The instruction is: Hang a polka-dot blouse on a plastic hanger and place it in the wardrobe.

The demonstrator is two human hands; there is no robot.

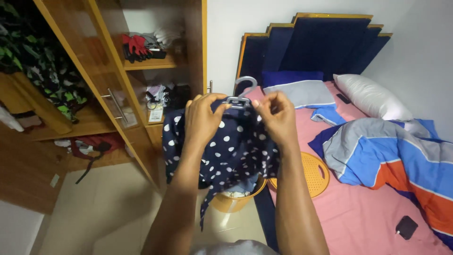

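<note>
Standing by the bed, I watch both hands raised in front of the chest, working at the top of a navy polka-dot garment [231, 151] that hangs on a grey plastic hanger [241, 92]. The left hand [204, 118] has its fingers curled and pinched onto the fabric at the left shoulder of the hanger, and the right hand [276, 118] does the same at the right shoulder, so each hand is closed on cloth and the hanger bar beneath it; held this way, the weight drops straight down and the garment falls open below the wrists, one loose strip trailing lowest. The hook stands up between the two hands, free of either grip, which keeps it ready to catch on a rail. The garment hangs in the air between the open wooden wardrobe [155, 61] on the left and the bed [358, 217] on the right, directly above a yellow basket [236, 200] on the floor that has pale cloth in it. The basket's round yellow lid [314, 174] lies flat on the pink sheet at the bed's edge, near the basket. A striped duvet [391, 160] is bunched toward the far side with a white pillow [370, 97] behind it, leaving the near strip of sheet bare. A small dark flat object [406, 226] rests near the bottom corner; I cannot tell what it is.
</note>
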